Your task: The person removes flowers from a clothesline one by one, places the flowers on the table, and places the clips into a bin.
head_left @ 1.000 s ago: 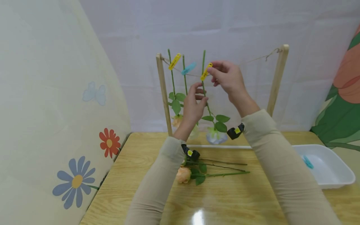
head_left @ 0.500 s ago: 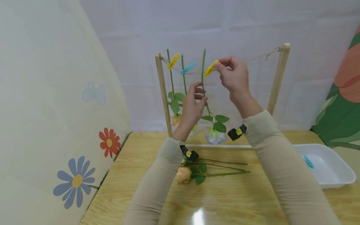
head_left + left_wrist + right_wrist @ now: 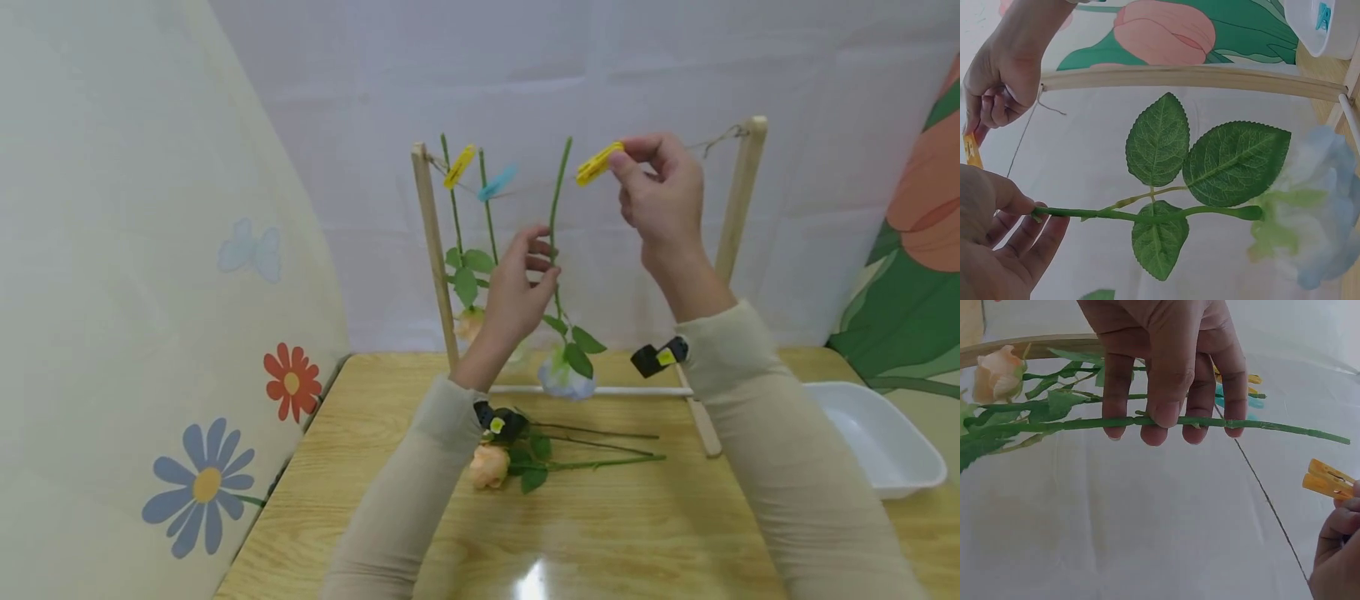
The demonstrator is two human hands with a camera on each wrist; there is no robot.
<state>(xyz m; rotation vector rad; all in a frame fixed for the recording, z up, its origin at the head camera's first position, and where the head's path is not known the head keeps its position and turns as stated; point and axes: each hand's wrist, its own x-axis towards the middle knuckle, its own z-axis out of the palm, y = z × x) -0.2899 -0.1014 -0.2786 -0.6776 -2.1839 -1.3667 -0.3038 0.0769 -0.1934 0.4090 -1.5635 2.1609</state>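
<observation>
Head view: my left hand [image 3: 522, 279], pinching the green stem [image 3: 557, 192] of one upside-down blue-white flower [image 3: 567, 380]; my right hand [image 3: 666, 193], pinching one yellow clothespin [image 3: 598, 164]. Left wrist view: three leaves [image 3: 1235, 165] between my grip and the bloom [image 3: 1322, 215]. Right wrist view: clothespin apart from the stem, string [image 3: 1266, 497] behind.

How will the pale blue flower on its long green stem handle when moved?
The long green stem looks fairly stiff, bowing only gently in the left hand. The pale blue bloom may swing, hanging below that grip. The broad green leaves could snag, sticking out sideways.
</observation>
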